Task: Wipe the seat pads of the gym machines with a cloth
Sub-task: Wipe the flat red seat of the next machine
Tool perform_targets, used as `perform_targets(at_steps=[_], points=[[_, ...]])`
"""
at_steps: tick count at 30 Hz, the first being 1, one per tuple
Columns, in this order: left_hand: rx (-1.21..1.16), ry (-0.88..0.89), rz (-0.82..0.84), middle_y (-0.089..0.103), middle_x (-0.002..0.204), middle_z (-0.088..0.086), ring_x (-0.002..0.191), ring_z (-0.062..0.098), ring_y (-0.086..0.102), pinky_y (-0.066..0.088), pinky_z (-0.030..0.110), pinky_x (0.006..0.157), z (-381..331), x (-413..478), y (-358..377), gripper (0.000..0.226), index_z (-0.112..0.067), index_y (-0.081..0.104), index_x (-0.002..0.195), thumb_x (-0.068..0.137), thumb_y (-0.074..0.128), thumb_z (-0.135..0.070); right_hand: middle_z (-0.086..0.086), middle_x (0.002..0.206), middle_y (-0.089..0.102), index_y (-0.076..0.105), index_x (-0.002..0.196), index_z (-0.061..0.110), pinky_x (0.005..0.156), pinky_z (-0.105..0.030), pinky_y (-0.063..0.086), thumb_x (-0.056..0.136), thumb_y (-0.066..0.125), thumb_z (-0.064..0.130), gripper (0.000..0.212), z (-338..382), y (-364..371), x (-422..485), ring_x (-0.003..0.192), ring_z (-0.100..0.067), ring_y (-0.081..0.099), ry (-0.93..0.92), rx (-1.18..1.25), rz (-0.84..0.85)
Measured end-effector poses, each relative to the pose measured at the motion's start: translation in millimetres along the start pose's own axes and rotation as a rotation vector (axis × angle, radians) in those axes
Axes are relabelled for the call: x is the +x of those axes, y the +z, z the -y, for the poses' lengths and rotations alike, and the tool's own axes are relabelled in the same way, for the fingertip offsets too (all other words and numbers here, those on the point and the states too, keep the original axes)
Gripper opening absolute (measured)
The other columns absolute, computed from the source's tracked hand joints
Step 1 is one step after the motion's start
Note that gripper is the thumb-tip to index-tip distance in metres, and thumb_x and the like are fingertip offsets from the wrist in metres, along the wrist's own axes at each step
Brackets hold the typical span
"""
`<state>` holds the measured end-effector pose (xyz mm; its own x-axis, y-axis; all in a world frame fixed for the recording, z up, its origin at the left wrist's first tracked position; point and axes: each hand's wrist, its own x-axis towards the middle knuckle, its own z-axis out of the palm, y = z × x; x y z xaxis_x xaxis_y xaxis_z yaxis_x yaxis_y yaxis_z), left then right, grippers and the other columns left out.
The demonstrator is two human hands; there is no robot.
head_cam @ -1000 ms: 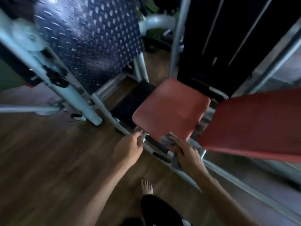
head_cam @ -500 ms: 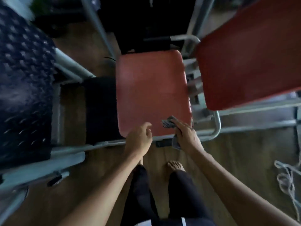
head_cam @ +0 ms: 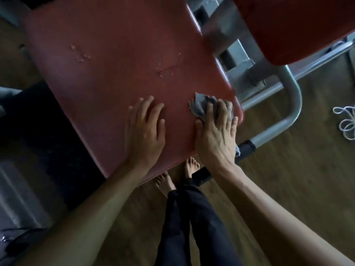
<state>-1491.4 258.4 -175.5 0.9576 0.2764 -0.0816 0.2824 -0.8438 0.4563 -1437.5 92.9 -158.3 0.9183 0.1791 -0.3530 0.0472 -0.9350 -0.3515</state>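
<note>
One corner in at most, guessing. Bunching crumpled grey cloth [head_cam: 199, 106] in right hand [head_cam: 217, 132] against lower-right corner of flat red vinyl seat pad [head_cam: 124, 89]; resting left hand [head_cam: 146, 129] flat beside, fingers spread. Leaves water droplets [head_cam: 81, 55] upper middle to wipe, probably second red pad [head_cam: 292, 25] upper right too.

Dim wood floor [head_cam: 307, 179] under me.
White rope [head_cam: 344, 122] right of the grey frame [head_cam: 293, 104], black mat [head_cam: 48, 143] well left.
</note>
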Motion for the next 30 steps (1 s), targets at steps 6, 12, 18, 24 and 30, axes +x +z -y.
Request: perform_targets(at_steps=[6,12,18,24,30], points=[[0.171,0.088,0.039,0.027,0.161,0.007,0.151,0.026,0.016,0.003,0.041,0.124,10.2,-6.0,18.1,0.048,-0.017,0.032,0.152,0.106,0.03,-0.03,0.001,0.163,-0.023,-0.006,0.158,0.016,0.12,-0.048,-0.017,0.105,0.024,0.045,0.067,12.6,22.2,23.0,0.149,-0.019,-0.025,0.093,0.008,-0.04],[0.065,0.089,0.002,0.033,0.158,0.007,0.15,0.024,0.02,0.009,0.044,0.124,12.2,-3.7,16.2,0.045,-0.015,0.041,0.148,0.105,0.033,-0.023,0.001,0.158,-0.036,-0.019,0.154,0.017,0.117,-0.049,-0.021,0.104,0.017,0.048,0.069,42.6,33.3,-29.5,0.143,-0.019,-0.037,0.164,0.024,0.149],[0.052,0.044,-0.01,0.033,0.158,0.007,0.151,0.024,0.019,0.006,0.043,0.124,26.5,-6.9,2.5,0.044,-0.012,0.043,0.146,0.105,0.035,-0.024,0.0,0.16,-0.031,-0.017,0.154,0.017,0.119,-0.052,-0.018,0.105,0.019,0.047,0.068,48.6,32.6,12.7,0.146,-0.019,-0.033,0.265,0.11,-0.009],[0.179,0.067,0.036,0.024,0.162,0.008,0.152,0.025,0.013,0.004,0.042,0.124,44.6,-11.8,-3.1,0.05,-0.015,0.032,0.152,0.105,0.029,-0.031,-0.003,0.159,-0.032,-0.022,0.151,0.017,0.119,-0.055,-0.016,0.104,0.022,0.05,0.072,65.7,51.6,-22.3,0.145,-0.024,-0.033,0.289,0.086,0.038],[0.205,0.061,0.008,0.025,0.162,0.008,0.152,0.026,0.015,0.01,0.046,0.124,43.4,-11.7,0.7,0.05,-0.014,0.032,0.152,0.105,0.03,-0.03,0.001,0.16,-0.031,-0.018,0.154,0.019,0.12,-0.051,-0.016,0.104,0.015,0.049,0.068,66.8,39.4,-9.8,0.146,-0.018,-0.033,0.267,0.115,0.018]])
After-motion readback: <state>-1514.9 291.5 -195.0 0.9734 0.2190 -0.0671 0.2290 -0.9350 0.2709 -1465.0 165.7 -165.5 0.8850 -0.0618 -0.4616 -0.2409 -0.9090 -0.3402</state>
